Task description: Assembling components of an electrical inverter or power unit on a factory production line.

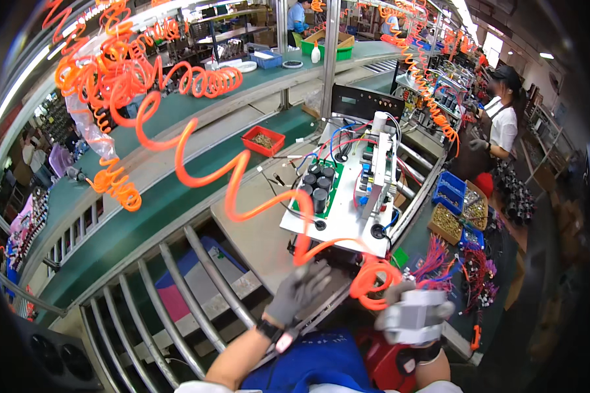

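Note:
My left hand (301, 289), in a grey glove, is open with its fingers stretched out, just in front of the near edge of an electrical unit. Nothing shows in it. My right hand (385, 321), also gloved, is closed around a silver-grey boxy object (421, 317), blurred, its exact kind unclear. An orange coiled air hose (233, 190) hangs across the unit and bunches beside my right hand; whether it joins the held object is hidden. The unit has a white base plate (295, 221), a green circuit board with black capacitors (320, 183), wires, and an upright black panel (367, 105).
Metal rollers (152, 308) run on the left, beside a green conveyor belt (151, 229). A red bin of screws (263, 140) sits behind the unit. At right are blue bins (450, 191), a cardboard box of brass parts (444, 224) and wire bundles (432, 262). A co-worker (503, 118) stands far right.

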A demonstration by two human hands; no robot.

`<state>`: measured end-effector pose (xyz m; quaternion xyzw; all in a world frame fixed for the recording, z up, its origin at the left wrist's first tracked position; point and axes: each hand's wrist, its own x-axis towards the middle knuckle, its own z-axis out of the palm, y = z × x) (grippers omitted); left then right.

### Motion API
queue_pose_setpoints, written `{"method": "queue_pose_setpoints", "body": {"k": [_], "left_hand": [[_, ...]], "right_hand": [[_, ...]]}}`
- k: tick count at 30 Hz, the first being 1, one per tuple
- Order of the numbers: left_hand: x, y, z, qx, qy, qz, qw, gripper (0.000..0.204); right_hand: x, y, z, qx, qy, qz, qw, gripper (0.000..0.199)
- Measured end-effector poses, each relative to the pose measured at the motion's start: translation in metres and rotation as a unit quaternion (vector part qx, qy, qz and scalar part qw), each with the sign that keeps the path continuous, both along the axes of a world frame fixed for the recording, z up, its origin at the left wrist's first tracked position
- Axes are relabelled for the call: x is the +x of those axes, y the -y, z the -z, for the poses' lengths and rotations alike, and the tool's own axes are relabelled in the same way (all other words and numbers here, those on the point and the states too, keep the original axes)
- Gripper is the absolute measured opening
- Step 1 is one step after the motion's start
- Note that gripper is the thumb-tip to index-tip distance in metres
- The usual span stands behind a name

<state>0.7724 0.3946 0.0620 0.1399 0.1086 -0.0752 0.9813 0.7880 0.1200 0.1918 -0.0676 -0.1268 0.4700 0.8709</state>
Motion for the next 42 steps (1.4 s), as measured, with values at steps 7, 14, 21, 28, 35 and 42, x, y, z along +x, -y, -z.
{"method": "queue_pose_setpoints", "body": {"k": [7,14,21,28,35,42], "left_hand": [[0.103,0.050,0.014,0.207,-0.018,-0.077,0.975,0.040],[0.093,0.038,0.009,0.165,-0.084,-0.058,0.981,0.037],[0.030,0.003,0.010,0.218,-0.050,-0.024,0.974,0.041],[-0.062,-0.036,-0.003,0.273,-0.037,-0.053,0.960,0.047],[-0.156,-0.074,-0.014,0.309,-0.063,-0.086,0.945,0.052],[-0.234,-0.101,-0.021,0.365,-0.200,-0.154,0.896,0.045]], "right_hand": [[-0.056,0.025,-0.047,-0.020,0.129,0.314,0.940,0.092],[-0.104,0.031,-0.074,0.012,0.173,0.397,0.901,0.080],[-0.132,0.037,-0.093,-0.008,0.176,0.438,0.882,0.078],[-0.088,0.042,-0.090,0.012,0.194,0.390,0.900,0.077],[-0.024,0.022,-0.079,0.028,0.201,0.322,0.925,0.064],[0.057,-0.003,-0.051,0.031,0.123,0.249,0.960,0.069]]}}
